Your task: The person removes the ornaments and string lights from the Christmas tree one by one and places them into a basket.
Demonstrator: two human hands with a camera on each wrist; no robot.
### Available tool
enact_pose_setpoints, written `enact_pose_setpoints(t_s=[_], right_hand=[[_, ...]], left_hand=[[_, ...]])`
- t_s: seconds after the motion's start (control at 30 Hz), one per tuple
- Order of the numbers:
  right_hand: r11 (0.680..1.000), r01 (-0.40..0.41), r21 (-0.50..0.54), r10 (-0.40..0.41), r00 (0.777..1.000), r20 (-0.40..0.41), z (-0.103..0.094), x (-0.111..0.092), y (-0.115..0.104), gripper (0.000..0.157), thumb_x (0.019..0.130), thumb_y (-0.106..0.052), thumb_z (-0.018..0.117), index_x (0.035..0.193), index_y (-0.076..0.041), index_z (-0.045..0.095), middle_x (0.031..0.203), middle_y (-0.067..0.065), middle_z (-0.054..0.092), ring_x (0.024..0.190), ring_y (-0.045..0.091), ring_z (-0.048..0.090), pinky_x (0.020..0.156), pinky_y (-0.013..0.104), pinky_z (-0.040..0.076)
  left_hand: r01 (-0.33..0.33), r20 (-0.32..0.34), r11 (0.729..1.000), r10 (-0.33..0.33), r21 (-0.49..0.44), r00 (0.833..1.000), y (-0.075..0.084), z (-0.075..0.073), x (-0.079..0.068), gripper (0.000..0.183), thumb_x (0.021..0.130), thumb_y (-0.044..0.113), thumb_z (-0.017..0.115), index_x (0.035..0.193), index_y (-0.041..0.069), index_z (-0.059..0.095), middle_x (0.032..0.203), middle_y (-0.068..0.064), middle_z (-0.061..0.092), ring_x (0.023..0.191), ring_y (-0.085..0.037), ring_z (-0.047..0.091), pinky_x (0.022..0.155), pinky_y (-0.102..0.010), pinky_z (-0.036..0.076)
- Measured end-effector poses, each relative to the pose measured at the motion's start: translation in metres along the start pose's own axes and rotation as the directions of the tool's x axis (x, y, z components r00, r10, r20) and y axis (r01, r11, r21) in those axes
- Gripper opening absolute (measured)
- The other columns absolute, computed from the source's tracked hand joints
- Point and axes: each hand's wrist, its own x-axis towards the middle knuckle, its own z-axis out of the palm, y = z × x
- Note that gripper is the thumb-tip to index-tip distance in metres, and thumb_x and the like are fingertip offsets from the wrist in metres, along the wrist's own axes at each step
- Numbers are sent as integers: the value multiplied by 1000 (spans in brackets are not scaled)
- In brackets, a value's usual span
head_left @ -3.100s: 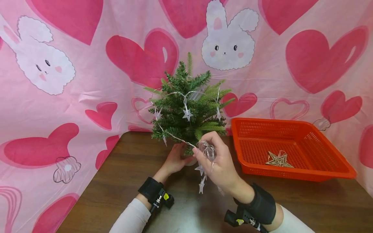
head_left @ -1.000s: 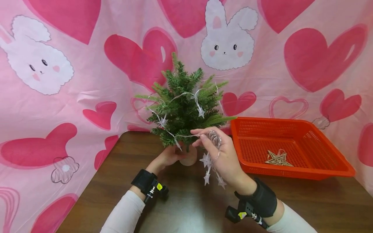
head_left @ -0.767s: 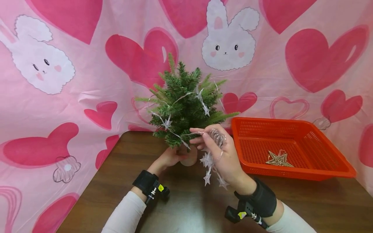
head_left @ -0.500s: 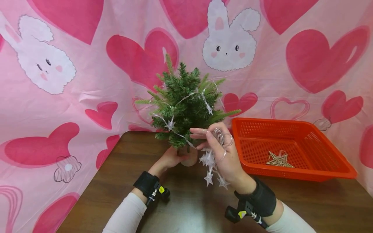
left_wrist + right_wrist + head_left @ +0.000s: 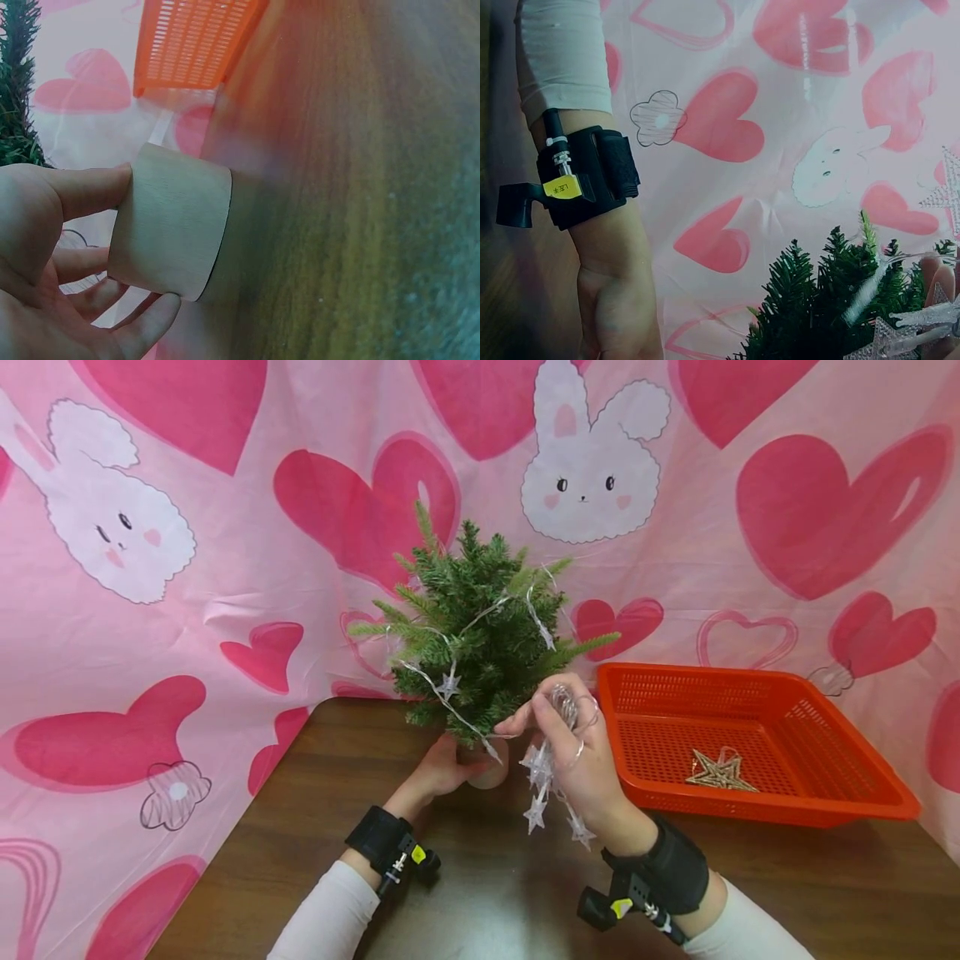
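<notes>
A small artificial Christmas tree (image 5: 487, 627) stands on the table with a clear star string light wound around its branches. My left hand (image 5: 438, 767) grips its round, pale wooden base (image 5: 176, 217); in the left wrist view the thumb and fingers sit against the base's side. At the tree's lower right, my right hand (image 5: 581, 760) holds the coiled remainder of the string light (image 5: 564, 703). Several star bulbs (image 5: 538, 768) dangle below that palm. From the tree, the strand runs to the right fingertips. Only part of the right hand shows at the right wrist view's edge.
An orange perforated plastic basket (image 5: 757, 814) stands to the right on the brown wooden table (image 5: 300, 843). Inside it lies a gold glitter star ornament (image 5: 720, 771). A pink cloth with hearts and rabbits (image 5: 225, 652) hangs behind the table.
The tree has turned on its base, its front stars shifting rightward. My right fingers, stretched out half a second ago, have bent inward near the strand. The coil stays in that hand.
</notes>
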Motion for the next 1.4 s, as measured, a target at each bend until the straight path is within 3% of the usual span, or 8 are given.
enact_pose_setpoints(t_s=[0.17,0.37,0.5,0.6,0.77,1.0,1.07,1.4], right_hand=[[997,5,82,-5,1000,-4,2,0,0,3,105,-12,45,103,-13,47,74,3,62,75,18,73,68,31,55],[989,8,145,-5,1000,-15,4,1,0,4,103,-8,48,104,-12,48,70,4,49,61,15,59,65,34,60],[998,-4,65,3,1000,8,3,1,1,5,102,-5,50,103,-11,50,67,4,48,58,17,53,67,39,60],[999,-34,-25,35,999,16,3,1,0,4,100,-6,55,103,-8,52,66,3,51,60,21,60,70,38,60],[986,-81,-148,86,996,32,2,1,-2,19,94,-8,65,109,-4,55,72,3,59,73,27,70,67,36,57],[978,-98,-185,116,989,89,4,1,-3,29,86,-4,75,109,-6,57,69,2,39,61,18,49,56,31,50],[972,-88,-217,110,990,92,4,2,-3,30,83,-5,77,108,-7,59,69,3,40,60,18,43,51,31,42],[963,-79,-257,110,988,108,4,0,-5,34,81,-6,80,107,-16,61,77,7,54,63,18,48,50,30,44]], left_hand=[[32,-18,998,-31,55,999,2,1,-2,62,81,25,80,134,6,54,133,-16,58,126,-33,54,106,-49,42],[66,-41,991,-62,120,997,4,4,-4,62,81,32,80,130,2,59,130,-19,58,122,-35,55,103,-49,44],[80,-48,986,-74,143,996,6,5,-5,64,81,34,80,130,-1,58,129,-19,58,121,-36,55,102,-50,45],[70,-54,987,-62,148,997,7,5,-5,64,81,33,80,130,-1,58,128,-19,58,121,-36,55,102,-51,45],[56,-62,987,-47,153,997,7,5,-6,64,82,33,79,132,-1,58,130,-20,57,123,-37,54,103,-52,44],[47,-65,984,-36,173,997,5,7,-6,66,82,36,78,136,5,56,135,-20,57,127,-36,52,106,-53,43],[45,-66,984,-34,174,997,5,7,-6,65,82,36,78,135,5,57,136,-20,56,129,-36,51,107,-54,42],[43,-69,983,-31,181,997,7,8,-8,62,81,35,78,130,4,58,131,-22,59,123,-39,53,101,-57,44]])
